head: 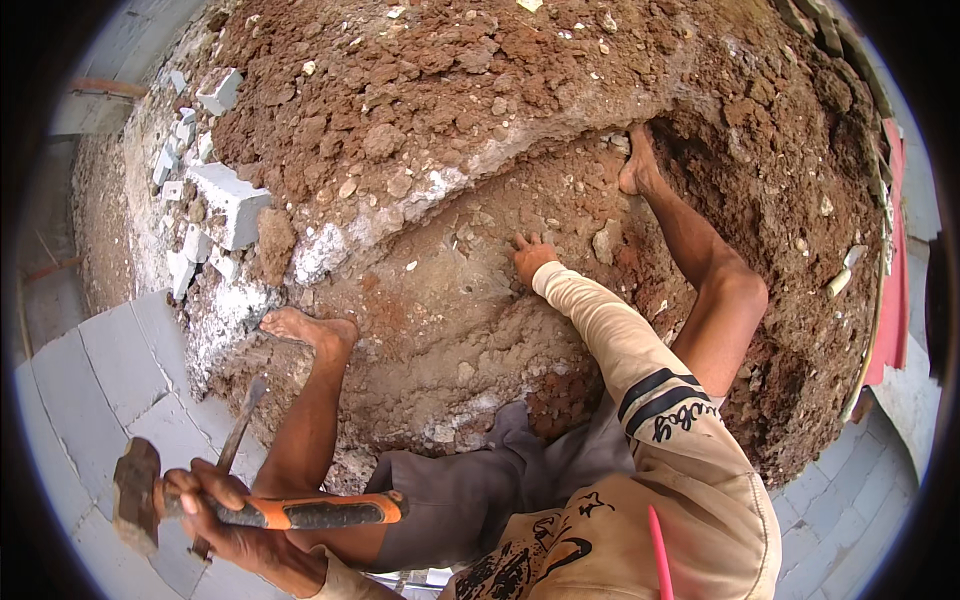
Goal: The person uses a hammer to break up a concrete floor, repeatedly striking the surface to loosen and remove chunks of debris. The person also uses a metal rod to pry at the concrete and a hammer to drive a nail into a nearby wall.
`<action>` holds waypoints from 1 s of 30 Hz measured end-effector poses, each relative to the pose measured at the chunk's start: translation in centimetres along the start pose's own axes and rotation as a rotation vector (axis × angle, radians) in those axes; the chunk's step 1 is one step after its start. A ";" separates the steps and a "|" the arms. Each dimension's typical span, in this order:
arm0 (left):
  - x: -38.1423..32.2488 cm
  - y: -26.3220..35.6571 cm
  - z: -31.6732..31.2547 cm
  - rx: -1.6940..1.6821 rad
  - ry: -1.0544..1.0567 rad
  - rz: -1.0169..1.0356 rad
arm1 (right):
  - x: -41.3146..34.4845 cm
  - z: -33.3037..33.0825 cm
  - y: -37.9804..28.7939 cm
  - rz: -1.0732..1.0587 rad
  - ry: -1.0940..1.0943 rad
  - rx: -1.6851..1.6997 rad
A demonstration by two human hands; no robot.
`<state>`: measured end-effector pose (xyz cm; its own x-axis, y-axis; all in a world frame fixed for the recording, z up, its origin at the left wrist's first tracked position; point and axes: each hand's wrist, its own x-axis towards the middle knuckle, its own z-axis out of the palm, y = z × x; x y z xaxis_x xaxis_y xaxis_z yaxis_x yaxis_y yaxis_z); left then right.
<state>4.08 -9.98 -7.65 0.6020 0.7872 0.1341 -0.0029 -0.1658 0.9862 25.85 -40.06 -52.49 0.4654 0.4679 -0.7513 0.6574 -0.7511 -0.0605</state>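
At the lower left, my left hand (240, 517) is closed around two tools at once. One is a club hammer (136, 495) with a steel head and an orange and black handle. The other is a steel chisel (241, 424), its flattened end pointing up and away from me. My right hand (534, 256) reaches down to the floor of a shallow trench (450, 300) in reddish-brown earth, fingers spread and touching the soil. Whether anything small lies under its fingers cannot be seen. A flat stone (606, 241) lies just right of it.
Loose soil clods (390, 139) are heaped along the trench's far side. Broken pale blocks (232, 202) lie at the left, near my bare foot (311, 328). My other foot (640, 169) rests at the trench's far right. Grey block paving (97, 382) borders the lower left.
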 end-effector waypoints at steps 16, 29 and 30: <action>-0.9 -1.6 2.7 -0.058 0.287 -0.043 | -3.6 1.2 13.1 0.020 0.030 -0.217; -0.5 -1.2 3.2 -0.484 0.365 -0.372 | -6.0 -2.5 14.1 0.131 -0.125 -0.163; -0.7 -1.2 3.2 -0.523 0.361 -0.409 | -6.8 -4.1 14.9 0.154 -0.059 -0.077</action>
<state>6.17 -12.21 -9.24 0.3381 0.8861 -0.3171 -0.2680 0.4137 0.8701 34.87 -52.52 -45.61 0.5296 0.3202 -0.7855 0.6255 -0.7729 0.1068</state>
